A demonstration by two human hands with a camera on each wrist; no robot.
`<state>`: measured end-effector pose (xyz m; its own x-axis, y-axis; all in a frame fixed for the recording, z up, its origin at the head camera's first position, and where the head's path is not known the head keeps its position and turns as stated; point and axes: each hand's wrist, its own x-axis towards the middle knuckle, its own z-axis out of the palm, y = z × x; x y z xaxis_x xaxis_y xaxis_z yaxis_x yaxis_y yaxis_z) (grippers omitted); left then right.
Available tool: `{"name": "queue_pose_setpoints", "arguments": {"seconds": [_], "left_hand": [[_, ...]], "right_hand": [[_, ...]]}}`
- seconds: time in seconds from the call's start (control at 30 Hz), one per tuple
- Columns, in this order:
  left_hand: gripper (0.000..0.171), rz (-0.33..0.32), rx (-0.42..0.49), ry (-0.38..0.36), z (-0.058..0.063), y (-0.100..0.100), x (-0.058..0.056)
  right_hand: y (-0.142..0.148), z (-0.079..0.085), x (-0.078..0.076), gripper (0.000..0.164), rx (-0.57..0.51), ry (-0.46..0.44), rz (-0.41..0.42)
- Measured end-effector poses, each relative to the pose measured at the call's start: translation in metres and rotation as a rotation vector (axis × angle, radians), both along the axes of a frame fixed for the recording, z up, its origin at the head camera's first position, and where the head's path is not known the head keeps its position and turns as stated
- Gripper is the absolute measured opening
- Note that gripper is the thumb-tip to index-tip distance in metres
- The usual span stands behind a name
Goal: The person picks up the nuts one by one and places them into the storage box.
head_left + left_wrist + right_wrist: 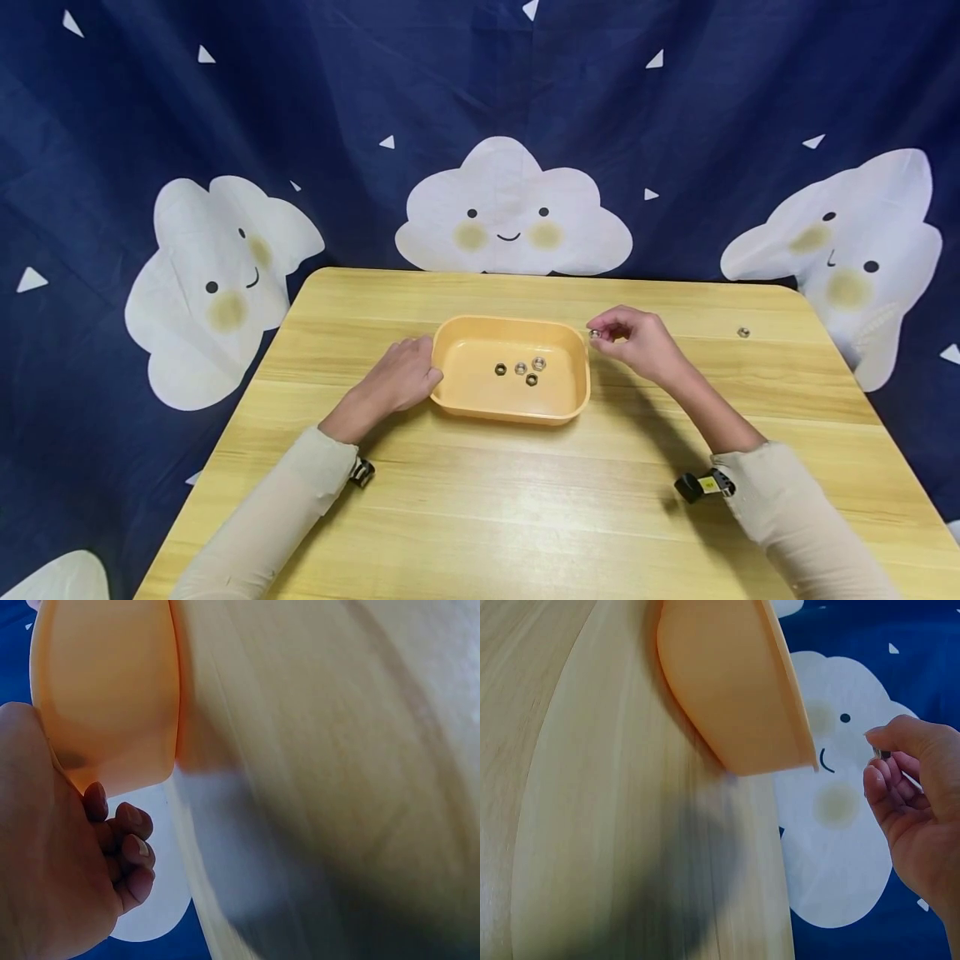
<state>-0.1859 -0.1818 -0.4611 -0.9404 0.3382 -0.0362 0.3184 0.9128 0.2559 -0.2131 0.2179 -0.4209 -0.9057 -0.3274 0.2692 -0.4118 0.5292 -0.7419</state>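
An orange plastic tray (480, 412) stands on the table, with several metal hex nuts lying on its floor, among them a dark nut (500, 369) and a silver nut (538, 364). My left hand (401, 375) grips the tray's left rim, thumb on the inner side; the left wrist view shows its fingers (135, 851) curled by the tray's end. Just beyond the right rim, my right hand (633, 337) pinches a silver nut (595, 333) between thumb and fingertips. The right wrist view shows only a sliver of that nut (882, 754), beside the tray's outer wall (735, 690).
Another nut (743, 332) lies on the wooden table (510, 508) at the far right. A dark blue curtain (360, 75) with white clouds hangs behind the table's back edge. A black strap device (705, 485) is worn at the right wrist, and another (362, 472) at the left.
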Motion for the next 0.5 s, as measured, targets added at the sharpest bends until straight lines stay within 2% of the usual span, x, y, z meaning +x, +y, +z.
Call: {"name": "queue_pose_setpoints", "arguments": {"seconds": [0.5], "left_hand": [[0.021, 0.004, 0.004, -0.008, 0.002, 0.001, -0.001]], "right_hand": [[-0.018, 0.0, 0.001, 0.016, 0.007, -0.044, 0.04]]}}
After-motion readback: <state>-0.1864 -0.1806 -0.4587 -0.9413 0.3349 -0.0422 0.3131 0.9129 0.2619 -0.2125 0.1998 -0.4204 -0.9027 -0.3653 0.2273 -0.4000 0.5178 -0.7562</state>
